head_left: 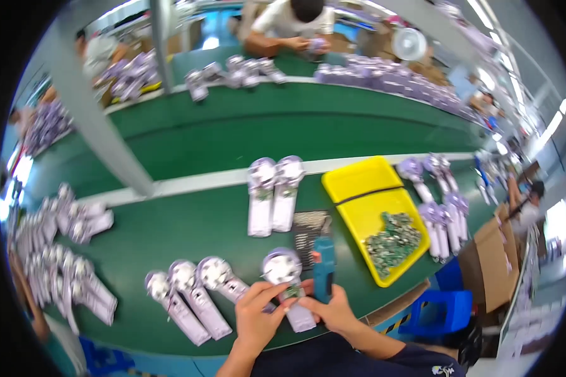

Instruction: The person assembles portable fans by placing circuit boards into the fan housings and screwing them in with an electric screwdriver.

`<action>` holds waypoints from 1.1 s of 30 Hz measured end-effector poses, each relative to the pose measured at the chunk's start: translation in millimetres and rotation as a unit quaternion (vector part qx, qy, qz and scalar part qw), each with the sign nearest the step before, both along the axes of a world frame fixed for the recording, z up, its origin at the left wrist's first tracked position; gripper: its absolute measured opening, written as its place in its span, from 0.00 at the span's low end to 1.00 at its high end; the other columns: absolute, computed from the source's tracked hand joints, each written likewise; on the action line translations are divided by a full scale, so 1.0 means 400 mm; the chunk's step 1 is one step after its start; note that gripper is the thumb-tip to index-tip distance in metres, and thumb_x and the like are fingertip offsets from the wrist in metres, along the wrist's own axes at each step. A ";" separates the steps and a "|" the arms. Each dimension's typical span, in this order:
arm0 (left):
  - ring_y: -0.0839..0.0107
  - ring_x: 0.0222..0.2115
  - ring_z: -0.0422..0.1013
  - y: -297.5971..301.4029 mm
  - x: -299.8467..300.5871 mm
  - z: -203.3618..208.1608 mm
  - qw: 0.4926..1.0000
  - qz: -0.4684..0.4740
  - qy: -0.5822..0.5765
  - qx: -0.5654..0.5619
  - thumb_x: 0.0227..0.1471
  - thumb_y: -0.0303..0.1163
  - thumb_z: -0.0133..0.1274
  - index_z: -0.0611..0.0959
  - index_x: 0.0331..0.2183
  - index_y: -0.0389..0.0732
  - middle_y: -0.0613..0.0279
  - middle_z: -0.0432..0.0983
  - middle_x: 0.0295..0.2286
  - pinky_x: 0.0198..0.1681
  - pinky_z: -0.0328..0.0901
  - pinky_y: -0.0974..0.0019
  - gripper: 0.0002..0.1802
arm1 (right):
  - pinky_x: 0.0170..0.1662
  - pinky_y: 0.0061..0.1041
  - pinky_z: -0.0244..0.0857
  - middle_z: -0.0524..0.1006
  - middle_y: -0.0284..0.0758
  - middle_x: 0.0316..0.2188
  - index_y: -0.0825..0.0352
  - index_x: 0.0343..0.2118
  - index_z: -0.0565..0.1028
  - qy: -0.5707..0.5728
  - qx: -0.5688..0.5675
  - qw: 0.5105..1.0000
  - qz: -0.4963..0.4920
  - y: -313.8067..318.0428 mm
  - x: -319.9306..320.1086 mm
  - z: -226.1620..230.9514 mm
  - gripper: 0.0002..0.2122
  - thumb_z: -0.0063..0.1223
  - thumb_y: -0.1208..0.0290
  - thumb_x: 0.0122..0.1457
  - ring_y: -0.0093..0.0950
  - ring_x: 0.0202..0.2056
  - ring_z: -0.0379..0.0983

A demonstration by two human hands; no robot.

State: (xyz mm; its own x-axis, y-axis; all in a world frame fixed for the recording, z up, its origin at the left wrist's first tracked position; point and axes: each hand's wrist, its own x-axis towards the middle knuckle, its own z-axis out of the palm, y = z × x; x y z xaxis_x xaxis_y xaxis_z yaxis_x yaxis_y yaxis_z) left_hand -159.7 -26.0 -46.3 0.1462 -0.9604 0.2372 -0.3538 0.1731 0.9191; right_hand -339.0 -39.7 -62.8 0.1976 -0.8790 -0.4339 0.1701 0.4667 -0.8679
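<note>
Directly before me lies a lilac handheld-fan half-shell (302, 319) with a white round piece (282, 267) in its head. A small green circuit board (292, 291) sits at its neck, between my fingertips. My left hand (258, 317) is closed, its thumb and forefinger pinching at the board. Around the handle from the other side, my right hand (336, 311) is closed, thumb on top and a fingertip at the edge. A teal electric screwdriver (324, 270) lies just beyond the right hand, its lower end partly hidden by it, tip pointing away.
Left of my hands lie several fan shells (198, 311); two more (273, 195) are farther ahead. A dark screw tray (305, 235) adjoins a yellow tray (361, 182) with circuit boards (393, 245). More shells pile at far left (63, 270) and right (443, 213). A person (289, 31) works opposite.
</note>
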 end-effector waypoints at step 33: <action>0.61 0.29 0.73 0.031 0.002 0.010 0.998 -0.005 -0.033 0.053 0.38 0.21 0.64 0.85 0.36 0.38 0.56 0.78 0.30 0.35 0.68 0.63 0.17 | 0.19 0.15 0.56 0.73 0.27 0.24 0.66 0.37 0.72 -0.097 -0.003 0.995 0.032 0.009 0.017 -0.013 0.11 0.65 0.71 0.57 0.13 0.16 0.65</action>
